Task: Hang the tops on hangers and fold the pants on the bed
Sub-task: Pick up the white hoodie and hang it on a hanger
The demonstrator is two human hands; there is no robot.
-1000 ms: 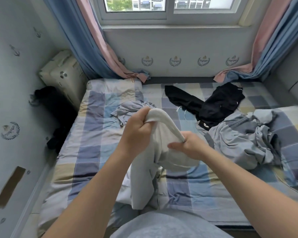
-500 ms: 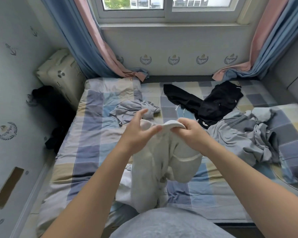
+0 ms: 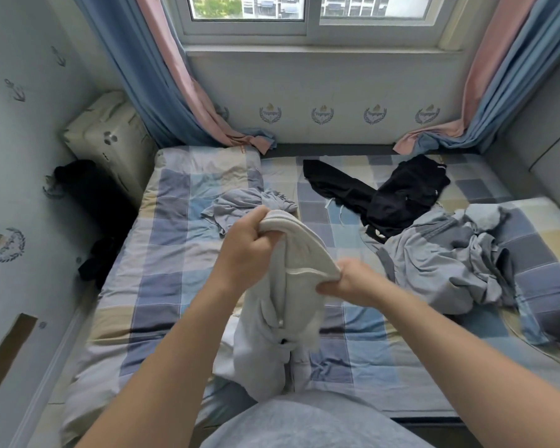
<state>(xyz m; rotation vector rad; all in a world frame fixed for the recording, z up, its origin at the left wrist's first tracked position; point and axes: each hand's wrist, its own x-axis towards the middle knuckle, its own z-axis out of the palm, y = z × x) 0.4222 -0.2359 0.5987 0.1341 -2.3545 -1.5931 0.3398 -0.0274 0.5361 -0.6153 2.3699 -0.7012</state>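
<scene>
So both hands are busy with the same piece. The left hand [image 3: 246,250] is balled into a fist around a bunched-up edge of the white garment [image 3: 272,334], holding it up high. The right hand [image 3: 346,282] sits lower and off to the right, with its fingers curled onto the ribbed edge of the same fabric. That edge runs taut between the two hands, and the rest hangs down between the forearms. The bottom end is slumped on the near edge of the bed [image 3: 162,253]. I honestly can't tell if it's a top or pants from here.

Just behind the left hand there's a crumpled grey-blue garment [image 3: 236,205] lying on the checked cover. Further right, toward the window wall, black clothes [image 3: 401,195] are spread out flat-ish, with a white drawstring poking out. Right beside them, and touching them, is a big rumpled grey pile [image 3: 450,263].

As for containers, there's only one I can see. It's a cream storage bag [image 3: 110,137] wedged upright in the far left corner between the bed and the wall, and whatever's in it is hidden. Something black [image 3: 88,195] is heaped just in front of it, down the side of the bed. Blue-and-pink curtains [image 3: 156,76] trail onto the mattress at both corners.
</scene>
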